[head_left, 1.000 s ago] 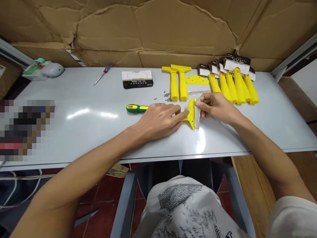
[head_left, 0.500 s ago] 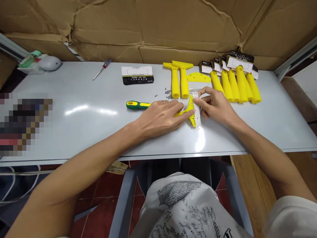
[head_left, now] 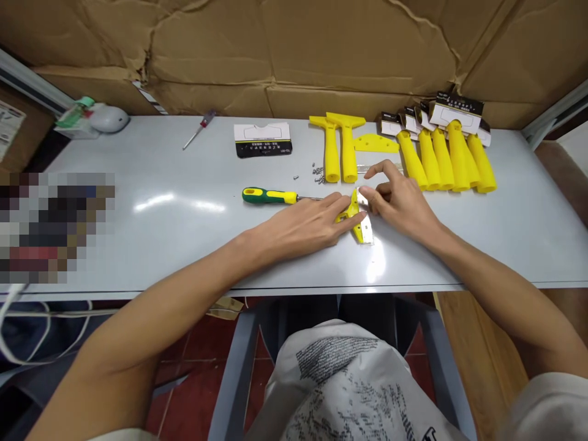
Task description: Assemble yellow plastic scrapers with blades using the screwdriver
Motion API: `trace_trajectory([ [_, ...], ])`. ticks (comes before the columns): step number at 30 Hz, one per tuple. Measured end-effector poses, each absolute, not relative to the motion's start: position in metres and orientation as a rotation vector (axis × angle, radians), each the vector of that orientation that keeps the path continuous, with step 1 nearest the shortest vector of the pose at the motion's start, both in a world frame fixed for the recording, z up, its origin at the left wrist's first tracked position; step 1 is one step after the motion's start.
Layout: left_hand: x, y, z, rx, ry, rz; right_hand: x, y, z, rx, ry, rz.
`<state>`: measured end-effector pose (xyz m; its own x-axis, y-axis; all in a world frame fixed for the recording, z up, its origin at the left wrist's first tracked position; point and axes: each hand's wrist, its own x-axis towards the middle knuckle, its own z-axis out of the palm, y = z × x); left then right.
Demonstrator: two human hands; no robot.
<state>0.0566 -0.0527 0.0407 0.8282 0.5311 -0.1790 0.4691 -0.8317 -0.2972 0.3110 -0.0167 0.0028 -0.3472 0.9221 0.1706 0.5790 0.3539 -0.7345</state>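
A yellow plastic scraper (head_left: 353,215) lies on the grey table (head_left: 184,245) with its handle hidden under my left hand (head_left: 307,225), which presses it flat. A thin metal blade (head_left: 366,228) rests along the scraper's wide head. My right hand (head_left: 399,201) pinches the blade's far end with thumb and middle finger, its index finger raised. A green and yellow screwdriver (head_left: 271,196) lies just left of my left hand. Several small screws (head_left: 318,173) are scattered behind the hands.
Two bare yellow scraper handles (head_left: 339,147) and a loose yellow plate (head_left: 375,144) lie behind. Several packaged scrapers (head_left: 448,150) are lined up at back right. A label card (head_left: 263,139), a small red screwdriver (head_left: 199,129) and a tape roll (head_left: 87,119) sit further left. Cardboard (head_left: 294,55) backs the table.
Both hands and the scraper have slid slightly toward the table's near edge. The blade now sits closer against the scraper head, and my right index finger has lifted.
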Motion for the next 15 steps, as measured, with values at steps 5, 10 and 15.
trace_trajectory([
  [5, 0.053, -0.051, 0.036, -2.854, -0.841, 0.227, 0.317, -0.010, 0.009, -1.250, -2.097, 0.466],
  [10, 0.049, -0.049, 0.031, -2.882, -0.734, 0.167, 0.304, 0.003, 0.020, -1.097, -2.244, 0.188],
  [15, 0.047, -0.047, 0.029, -2.887, -0.724, 0.157, 0.302, 0.067, 0.053, -1.152, -2.366, 0.038],
])
